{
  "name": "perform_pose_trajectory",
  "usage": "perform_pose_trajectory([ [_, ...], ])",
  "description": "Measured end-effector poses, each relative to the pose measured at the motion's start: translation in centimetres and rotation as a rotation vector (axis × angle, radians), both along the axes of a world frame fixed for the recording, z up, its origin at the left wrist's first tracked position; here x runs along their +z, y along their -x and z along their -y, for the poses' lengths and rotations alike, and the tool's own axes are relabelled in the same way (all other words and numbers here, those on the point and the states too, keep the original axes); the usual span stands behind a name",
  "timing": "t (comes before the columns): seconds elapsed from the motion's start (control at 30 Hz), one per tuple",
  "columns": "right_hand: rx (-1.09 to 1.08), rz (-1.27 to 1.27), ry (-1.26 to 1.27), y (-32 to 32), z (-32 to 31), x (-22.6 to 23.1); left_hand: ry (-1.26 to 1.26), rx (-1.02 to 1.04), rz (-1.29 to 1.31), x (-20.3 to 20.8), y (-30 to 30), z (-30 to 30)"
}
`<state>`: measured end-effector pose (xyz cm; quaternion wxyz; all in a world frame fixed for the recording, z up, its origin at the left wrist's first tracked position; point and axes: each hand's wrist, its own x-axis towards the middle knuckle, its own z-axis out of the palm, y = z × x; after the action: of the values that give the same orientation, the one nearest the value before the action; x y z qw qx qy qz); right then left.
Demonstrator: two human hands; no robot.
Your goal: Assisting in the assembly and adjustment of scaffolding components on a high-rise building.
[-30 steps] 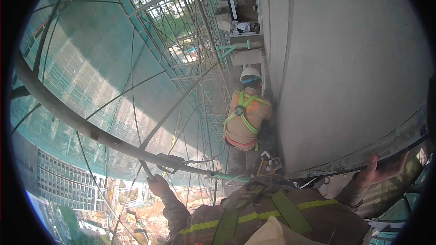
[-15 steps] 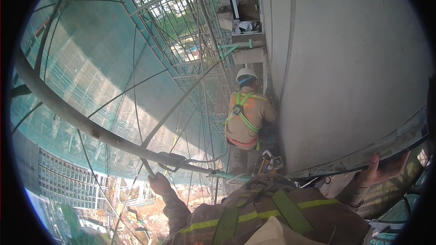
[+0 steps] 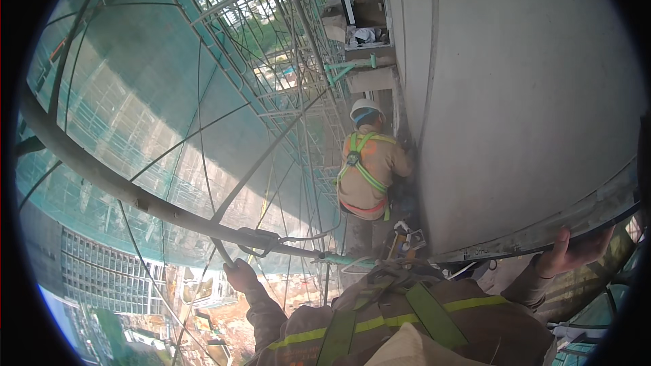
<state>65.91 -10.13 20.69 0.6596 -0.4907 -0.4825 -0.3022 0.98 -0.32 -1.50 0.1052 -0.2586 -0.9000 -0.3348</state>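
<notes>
partly sunlit green netting (image 3: 146,118), brown ground (image 3: 294,293) below

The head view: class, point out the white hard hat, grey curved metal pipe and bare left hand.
White hard hat (image 3: 365,105), head view: the crown.
Grey curved metal pipe (image 3: 159,207), head view: middle stretch.
Bare left hand (image 3: 239,275), head view: its back.

The scaffold tube (image 3: 156,206) and diagonal brace (image 3: 237,193) look dull metal; the wall (image 3: 515,95) smooth, matt; the long bar (image 3: 525,240) scuffed; harness straps (image 3: 434,318) woven cloth; hard hat (image 3: 364,104) smooth plastic.

Brown jacket (image 3: 495,331) (yellow stripe (image 3: 371,325))
</notes>
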Motion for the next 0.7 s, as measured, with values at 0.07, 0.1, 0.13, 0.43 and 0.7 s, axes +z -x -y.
perform_pose_trajectory([
  [0.07, 0.000, 0.004, 0.018, 0.0, 0.0, 0.1, 0.000, 0.003, -0.016, -0.5, 0.5, 0.1],
  [0.1, -0.013, 0.018, 0.039, 0.0, 0.0, 0.3, 0.005, -0.001, -0.009, -0.4, 0.6, 0.1],
  [0.13, -0.026, 0.032, 0.059, 0.0, 0.0, 0.3, 0.009, -0.006, -0.002, -0.5, 0.8, 0.2],
  [0.43, 0.001, -0.009, -0.002, -0.7, 0.3, -0.9, 0.021, -0.012, 0.021, -1.4, 2.0, -0.1],
  [0.7, 0.017, 0.019, 0.059, -0.4, 0.3, -0.3, 0.011, -0.015, -0.025, -2.3, 2.9, 0.2],
])
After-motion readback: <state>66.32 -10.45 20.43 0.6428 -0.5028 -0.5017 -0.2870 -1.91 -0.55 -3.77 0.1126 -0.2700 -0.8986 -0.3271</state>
